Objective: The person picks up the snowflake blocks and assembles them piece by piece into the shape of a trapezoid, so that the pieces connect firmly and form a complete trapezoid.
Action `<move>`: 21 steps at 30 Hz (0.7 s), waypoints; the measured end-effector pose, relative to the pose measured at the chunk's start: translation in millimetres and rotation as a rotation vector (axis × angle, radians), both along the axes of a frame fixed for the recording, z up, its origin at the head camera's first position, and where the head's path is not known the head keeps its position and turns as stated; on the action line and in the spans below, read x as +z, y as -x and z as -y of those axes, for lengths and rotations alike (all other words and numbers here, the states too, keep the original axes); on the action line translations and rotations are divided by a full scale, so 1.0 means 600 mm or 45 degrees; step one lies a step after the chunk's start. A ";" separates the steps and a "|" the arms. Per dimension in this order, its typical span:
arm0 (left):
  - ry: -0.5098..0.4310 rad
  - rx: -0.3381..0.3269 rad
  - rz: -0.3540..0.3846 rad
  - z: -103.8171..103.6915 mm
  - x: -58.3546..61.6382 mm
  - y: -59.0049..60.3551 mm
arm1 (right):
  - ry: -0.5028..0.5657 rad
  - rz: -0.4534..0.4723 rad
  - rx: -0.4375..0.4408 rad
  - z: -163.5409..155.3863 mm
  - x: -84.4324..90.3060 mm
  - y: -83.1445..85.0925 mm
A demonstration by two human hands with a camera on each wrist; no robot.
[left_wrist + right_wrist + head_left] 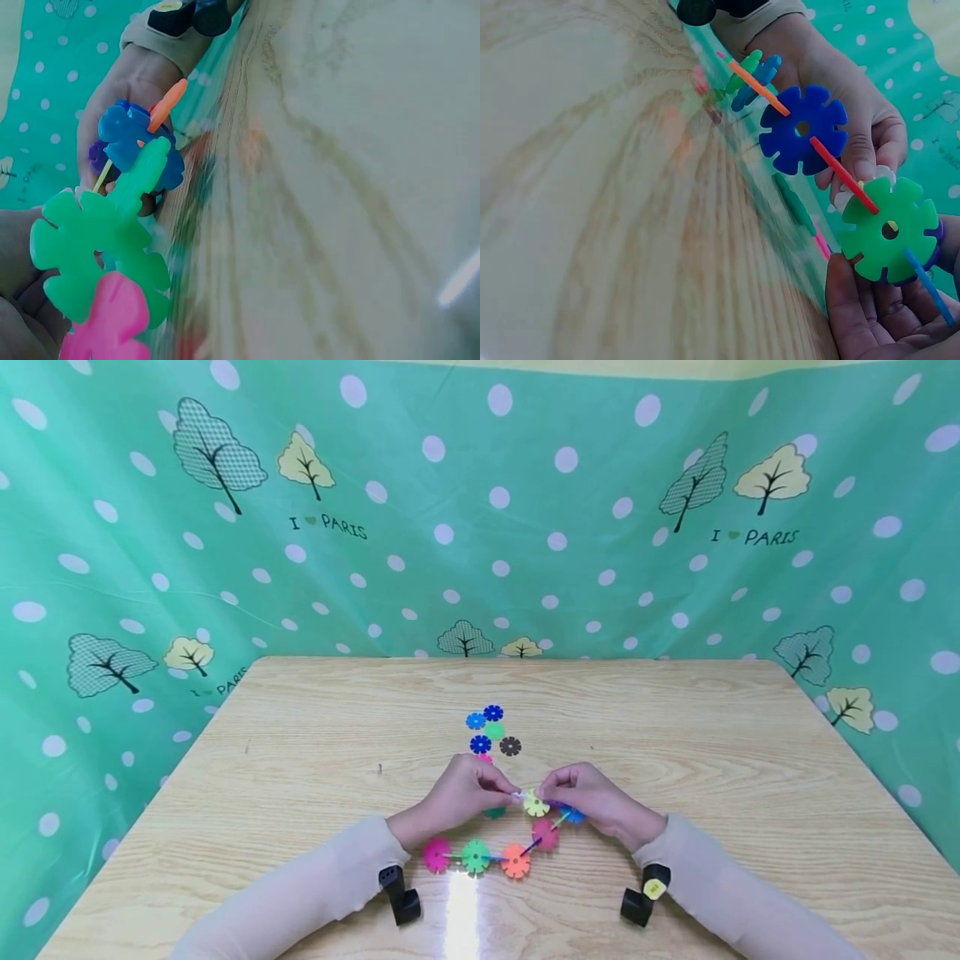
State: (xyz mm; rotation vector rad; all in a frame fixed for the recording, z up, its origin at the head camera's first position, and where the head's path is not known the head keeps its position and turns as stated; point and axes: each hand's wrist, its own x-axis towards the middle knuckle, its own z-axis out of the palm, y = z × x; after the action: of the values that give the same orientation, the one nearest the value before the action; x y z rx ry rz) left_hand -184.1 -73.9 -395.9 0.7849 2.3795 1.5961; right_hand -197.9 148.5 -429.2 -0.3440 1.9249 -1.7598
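Observation:
Between the hands runs a chain of colourful notched plastic discs, slotted together: a pink disc (437, 855), a green disc (476, 857), an orange disc (516, 861) and a red-pink disc (545, 834) among them. My left hand (468, 787) pinches a white notched disc (886, 174), seen nearly edge-on from the head. At the fingertips of my right hand (596, 800) is the chain's pale yellow disc (536, 803), and those fingers pinch the chain there. The white and yellow discs appear to meet; fingers hide the exact joint. A blue disc (573, 812) sits partly under the right hand.
Loose discs lie beyond the hands on the wooden table (300, 727): a light blue disc (476, 721), a dark brown disc (511, 746) and several more. A teal disc (494, 812) shows below the left hand. A green patterned cloth (480, 543) hangs behind the table.

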 end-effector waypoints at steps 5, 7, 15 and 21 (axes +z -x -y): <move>0.026 0.012 -0.008 -0.003 0.018 -0.008 | -0.020 0.015 0.012 -0.004 0.001 0.002; 0.036 0.011 0.003 -0.003 0.010 -0.003 | -0.034 0.024 0.016 -0.007 0.002 0.002; 0.033 -0.036 0.120 0.007 -0.041 0.025 | -0.078 -0.014 0.055 -0.012 0.006 0.001; 0.049 -0.038 0.157 0.019 -0.038 0.026 | -0.067 0.002 0.049 -0.013 0.004 -0.001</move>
State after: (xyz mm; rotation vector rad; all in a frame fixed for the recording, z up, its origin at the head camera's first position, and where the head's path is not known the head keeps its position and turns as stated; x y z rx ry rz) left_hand -199.6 -85.3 -418.6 0.6911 2.2941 1.5360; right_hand -197.5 156.1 -426.6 -0.3581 1.9474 -1.6811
